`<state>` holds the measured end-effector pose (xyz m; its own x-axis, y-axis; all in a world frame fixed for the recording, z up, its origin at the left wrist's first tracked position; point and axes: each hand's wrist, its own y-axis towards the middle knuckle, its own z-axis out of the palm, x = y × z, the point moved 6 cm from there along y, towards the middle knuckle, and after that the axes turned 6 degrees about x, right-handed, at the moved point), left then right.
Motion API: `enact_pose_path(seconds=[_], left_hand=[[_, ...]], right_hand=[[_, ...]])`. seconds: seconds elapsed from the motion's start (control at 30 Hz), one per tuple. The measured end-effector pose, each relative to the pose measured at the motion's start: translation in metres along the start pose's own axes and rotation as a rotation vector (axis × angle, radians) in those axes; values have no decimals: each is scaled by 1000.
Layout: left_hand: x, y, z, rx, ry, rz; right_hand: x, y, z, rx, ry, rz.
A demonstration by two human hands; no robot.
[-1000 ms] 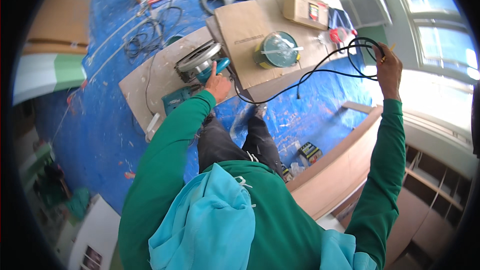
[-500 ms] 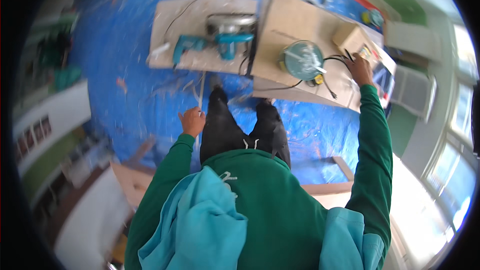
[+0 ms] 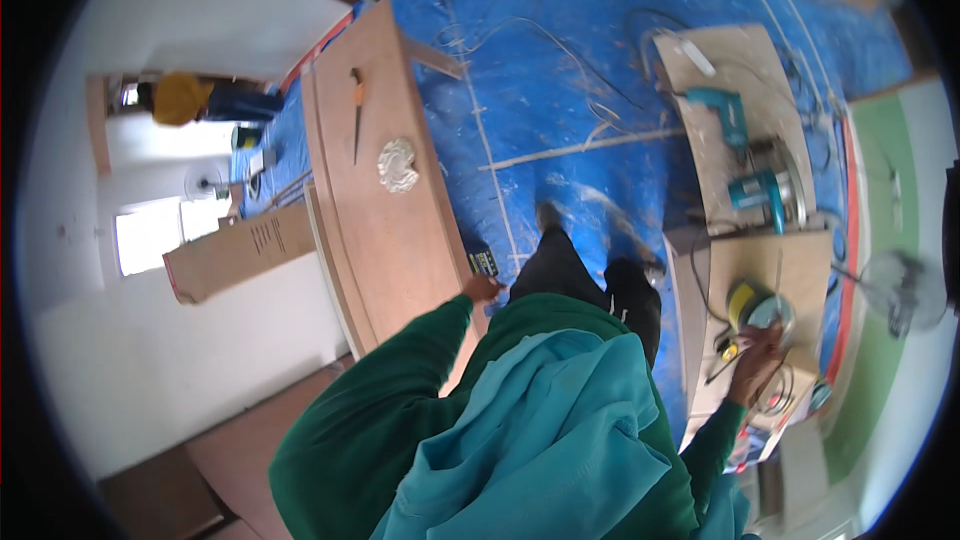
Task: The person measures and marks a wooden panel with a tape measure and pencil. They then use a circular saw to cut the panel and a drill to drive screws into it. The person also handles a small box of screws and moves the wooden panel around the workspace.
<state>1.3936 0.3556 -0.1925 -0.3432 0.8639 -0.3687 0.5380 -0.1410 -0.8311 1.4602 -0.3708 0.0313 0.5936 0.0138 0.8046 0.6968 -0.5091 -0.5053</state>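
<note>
My right hand (image 3: 757,368) reaches over a cardboard-covered surface (image 3: 780,255) on the right. Its fingers are curled at the rim of a round tub (image 3: 745,302) with a pale, cloudy top; whether they grip the tub or something small is hidden. Beside that hand lie a yellow-and-black piece (image 3: 729,350) and dark cable. My left hand (image 3: 482,288) is low by the near edge of a long wooden panel (image 3: 375,225), fingers curled; what they hold, if anything, cannot be made out. A black-and-yellow item (image 3: 482,261) shows just beyond it.
On the wooden panel lie an orange-handled saw (image 3: 357,105) and a pale carved ornament (image 3: 397,164). A teal drill (image 3: 728,112) and circular saw (image 3: 768,190) rest on a board. Cables cross the blue floor sheet (image 3: 560,60). Another person (image 3: 185,100) is far left; a fan (image 3: 897,292) stands right.
My view has turned left, bringing the wooden panel in. My right hand has gone from the black cable to the tub. My left hand is now beside the panel edge.
</note>
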Motion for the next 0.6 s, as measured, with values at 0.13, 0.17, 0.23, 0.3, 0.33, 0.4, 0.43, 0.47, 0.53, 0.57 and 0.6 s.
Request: enact_pose_path(seconds=[0.13,0.17,0.23,0.3,0.33,0.4,0.43,0.47,0.53,0.57,0.6], left_hand=[[11,-7,59,33,-342,-9],[12,-12,66,22,-464,-58],[19,-13,32,-47,-504,-84],[79,-8,18,-102,-768,-227],[105,-5,20,-118,-904,-292],[118,3,-26,-314,-709,-271],[138,-1,-35,-422,-747,-328],[138,3,-47,-441,-842,-325],[140,7,-71,-475,-1024,-325],[145,10,-72,-490,-1063,-313],[146,12,-70,-507,-1102,-302]], right_hand=[[39,-34,156,402,-524,-308],[57,-47,187,458,-635,-420],[78,-59,241,482,-745,-563],[79,-65,282,521,-727,-554],[83,-65,301,545,-765,-549],[95,-61,330,545,-864,-530],[99,-59,345,558,-841,-447],[102,-54,356,562,-896,-466],[99,-35,367,573,-1001,-493],[94,-25,372,594,-1057,-471],[90,-14,376,615,-1112,-449]])
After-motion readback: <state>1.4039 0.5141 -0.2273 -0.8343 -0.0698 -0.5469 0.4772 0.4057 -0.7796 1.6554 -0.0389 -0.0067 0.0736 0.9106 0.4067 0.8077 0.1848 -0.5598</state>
